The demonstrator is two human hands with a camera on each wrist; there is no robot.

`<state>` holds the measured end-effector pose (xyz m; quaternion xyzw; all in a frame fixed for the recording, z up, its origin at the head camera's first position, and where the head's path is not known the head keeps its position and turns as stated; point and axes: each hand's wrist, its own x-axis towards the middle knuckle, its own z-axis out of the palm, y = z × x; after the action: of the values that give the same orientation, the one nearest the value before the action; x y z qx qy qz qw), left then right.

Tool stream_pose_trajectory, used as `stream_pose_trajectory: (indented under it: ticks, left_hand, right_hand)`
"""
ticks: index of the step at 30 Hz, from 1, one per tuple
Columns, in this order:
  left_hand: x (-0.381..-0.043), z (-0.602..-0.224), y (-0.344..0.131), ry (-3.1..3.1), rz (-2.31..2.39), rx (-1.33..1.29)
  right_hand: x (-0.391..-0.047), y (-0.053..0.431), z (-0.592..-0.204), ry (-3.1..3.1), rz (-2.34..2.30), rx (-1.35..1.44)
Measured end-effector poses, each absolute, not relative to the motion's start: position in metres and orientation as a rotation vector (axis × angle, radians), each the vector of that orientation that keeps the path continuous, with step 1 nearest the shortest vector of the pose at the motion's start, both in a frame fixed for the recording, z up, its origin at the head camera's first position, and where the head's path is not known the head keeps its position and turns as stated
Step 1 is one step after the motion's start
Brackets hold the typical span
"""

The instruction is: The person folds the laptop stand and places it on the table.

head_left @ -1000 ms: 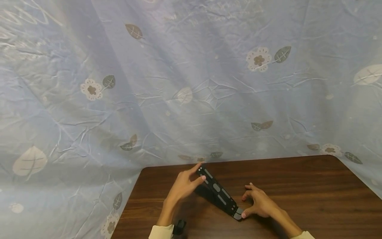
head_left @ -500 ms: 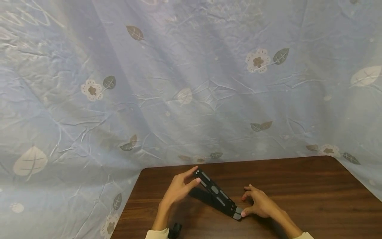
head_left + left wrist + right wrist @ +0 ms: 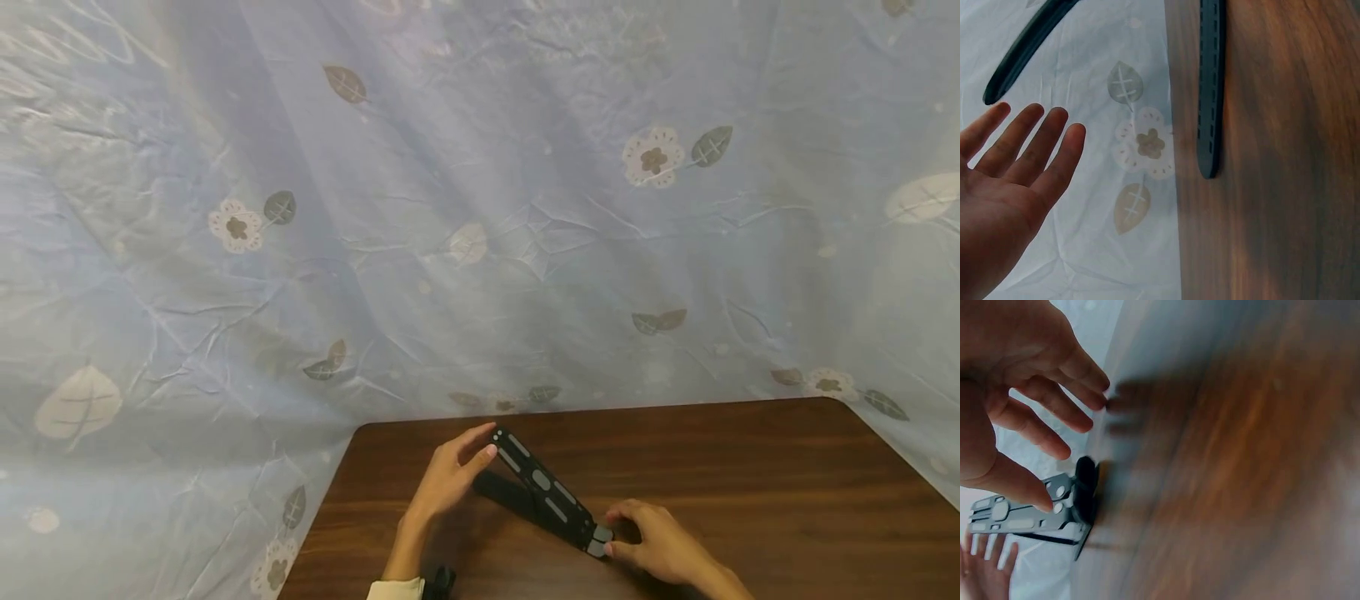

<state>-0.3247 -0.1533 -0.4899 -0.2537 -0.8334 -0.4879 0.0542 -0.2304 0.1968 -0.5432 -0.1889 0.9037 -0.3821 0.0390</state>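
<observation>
A black folding stand (image 3: 540, 479) with grey pads slants across the table, its far-left end raised and its grey-tipped end low at the right. My left hand (image 3: 442, 479) holds the raised end at its corners between thumb and index finger. In the left wrist view, the other fingers (image 3: 1046, 140) are straight beside the raised arm (image 3: 1025, 53), while the thumb is hidden. A second arm (image 3: 1211, 94) lies low over the table. My right hand (image 3: 660, 542) is loosely spread at the hinge end (image 3: 1072, 506), thumb overlapping the stand and index finger close by.
The dark brown wooden table (image 3: 750, 467) has rounded far corners. Behind and left of it hangs a pale blue patterned curtain (image 3: 420, 275). A black strap (image 3: 438, 582) sits on the left wrist, by a cream sleeve (image 3: 396, 590).
My left hand has shifted slightly left and down with the raised end. My right hand has dropped toward the hinge end, its index finger coming nearer the grey tip.
</observation>
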Motion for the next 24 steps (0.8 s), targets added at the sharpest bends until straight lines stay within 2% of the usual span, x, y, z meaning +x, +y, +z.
stream_pose_trajectory:
  ticks: [7,24]
  left_hand:
    - [-0.335,-0.500,-0.162,-2.553,-1.483,-0.761]
    - [-0.354,-0.536,-0.179,-2.764,-1.368,-0.714]
  right_hand:
    - [-0.216,0.199,-0.543,2.558,-1.376,-0.560]
    - [-0.208,0.196,-0.552,2.319,-1.602,-0.421]
